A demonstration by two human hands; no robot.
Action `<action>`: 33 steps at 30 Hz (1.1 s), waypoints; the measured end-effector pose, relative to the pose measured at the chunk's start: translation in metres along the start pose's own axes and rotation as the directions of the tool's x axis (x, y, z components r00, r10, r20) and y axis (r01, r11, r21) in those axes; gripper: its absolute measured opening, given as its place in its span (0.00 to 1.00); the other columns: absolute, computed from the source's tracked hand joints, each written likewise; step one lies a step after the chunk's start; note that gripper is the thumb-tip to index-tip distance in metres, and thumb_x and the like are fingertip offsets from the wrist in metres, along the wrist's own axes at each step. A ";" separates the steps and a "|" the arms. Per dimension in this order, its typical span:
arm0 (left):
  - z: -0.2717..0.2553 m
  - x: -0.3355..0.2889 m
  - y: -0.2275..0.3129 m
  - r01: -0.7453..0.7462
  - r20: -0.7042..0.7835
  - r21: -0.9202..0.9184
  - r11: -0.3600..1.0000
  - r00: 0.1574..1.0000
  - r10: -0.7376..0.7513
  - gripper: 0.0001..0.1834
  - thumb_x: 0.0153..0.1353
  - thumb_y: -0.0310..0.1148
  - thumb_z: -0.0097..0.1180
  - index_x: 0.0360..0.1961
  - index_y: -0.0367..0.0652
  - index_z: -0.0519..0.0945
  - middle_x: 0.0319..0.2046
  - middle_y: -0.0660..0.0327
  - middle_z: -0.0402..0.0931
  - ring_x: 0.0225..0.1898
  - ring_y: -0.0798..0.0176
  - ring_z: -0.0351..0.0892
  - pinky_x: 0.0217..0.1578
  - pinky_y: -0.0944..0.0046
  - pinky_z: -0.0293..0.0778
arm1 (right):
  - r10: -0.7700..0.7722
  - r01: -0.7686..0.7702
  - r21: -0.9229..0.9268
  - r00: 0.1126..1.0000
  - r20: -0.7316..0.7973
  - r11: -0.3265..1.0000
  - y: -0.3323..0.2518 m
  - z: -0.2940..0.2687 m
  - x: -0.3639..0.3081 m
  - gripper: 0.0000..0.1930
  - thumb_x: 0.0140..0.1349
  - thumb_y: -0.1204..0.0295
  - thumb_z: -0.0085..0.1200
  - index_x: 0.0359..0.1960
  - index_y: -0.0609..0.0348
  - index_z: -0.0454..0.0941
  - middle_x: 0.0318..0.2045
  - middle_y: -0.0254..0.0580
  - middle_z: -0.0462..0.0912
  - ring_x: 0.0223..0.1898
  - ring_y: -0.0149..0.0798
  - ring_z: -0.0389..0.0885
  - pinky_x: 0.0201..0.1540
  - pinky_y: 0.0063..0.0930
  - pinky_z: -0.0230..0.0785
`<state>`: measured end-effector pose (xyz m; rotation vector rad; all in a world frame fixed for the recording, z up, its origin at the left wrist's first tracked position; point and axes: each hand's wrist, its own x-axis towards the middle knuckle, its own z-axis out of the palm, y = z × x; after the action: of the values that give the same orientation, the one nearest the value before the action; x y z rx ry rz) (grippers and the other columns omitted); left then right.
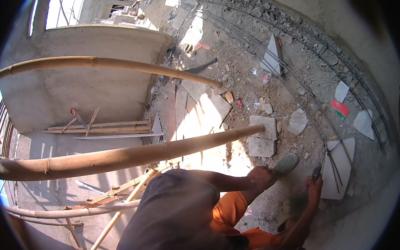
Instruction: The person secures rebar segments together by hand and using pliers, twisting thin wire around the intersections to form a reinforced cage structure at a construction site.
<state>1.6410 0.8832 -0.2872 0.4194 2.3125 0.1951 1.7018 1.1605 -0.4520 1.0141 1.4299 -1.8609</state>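
My left hand is closed beside my knee. A small dark bit shows at its fingers, too little to name. Further right, my right hand grips a dark-handled hand tool, whose exact kind I cannot make out. The tool is up against the near ends of thin steel rods, over a pale slab piece. My shoe stands on the dusty ground between the two hands, and my orange shorts show below.
Thick bamboo poles cross from the left. Two square blocks lie ahead. A long rebar cage runs along the right wall, among broken tiles and rubble. A handsaw and timber lie by the far-left wall.
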 end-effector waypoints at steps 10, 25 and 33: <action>-0.045 -0.055 0.019 0.024 0.149 0.007 1.000 0.989 -0.025 0.27 0.58 0.29 0.53 0.60 0.35 0.66 0.37 0.46 0.82 0.41 0.46 0.84 0.35 0.50 0.80 | -0.015 0.121 0.363 0.960 -0.281 0.924 -0.026 0.020 -0.137 0.09 0.66 0.74 0.51 0.45 0.63 0.71 0.34 0.44 0.79 0.29 0.37 0.80 0.27 0.32 0.72; -0.197 -0.096 -0.016 0.203 0.032 -0.194 0.960 0.979 -0.201 0.21 0.58 0.32 0.55 0.53 0.37 0.75 0.38 0.49 0.82 0.43 0.49 0.83 0.48 0.41 0.73 | -0.184 0.135 -0.455 0.981 -0.064 0.880 -0.284 0.040 -0.356 0.10 0.64 0.72 0.52 0.44 0.64 0.72 0.33 0.46 0.79 0.27 0.40 0.80 0.25 0.33 0.72; -0.326 -0.082 -0.066 0.501 0.128 -0.157 0.851 0.865 -0.486 0.18 0.58 0.34 0.56 0.48 0.37 0.77 0.35 0.53 0.83 0.41 0.50 0.83 0.51 0.35 0.69 | -0.058 0.081 -0.411 0.996 0.068 0.908 -0.359 0.107 -0.306 0.10 0.64 0.72 0.52 0.44 0.64 0.72 0.33 0.46 0.79 0.27 0.40 0.80 0.25 0.33 0.72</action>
<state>1.4452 0.7876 -0.0227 -0.2656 2.2116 0.1307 1.5547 1.1494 0.0090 0.7036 1.7497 -1.5219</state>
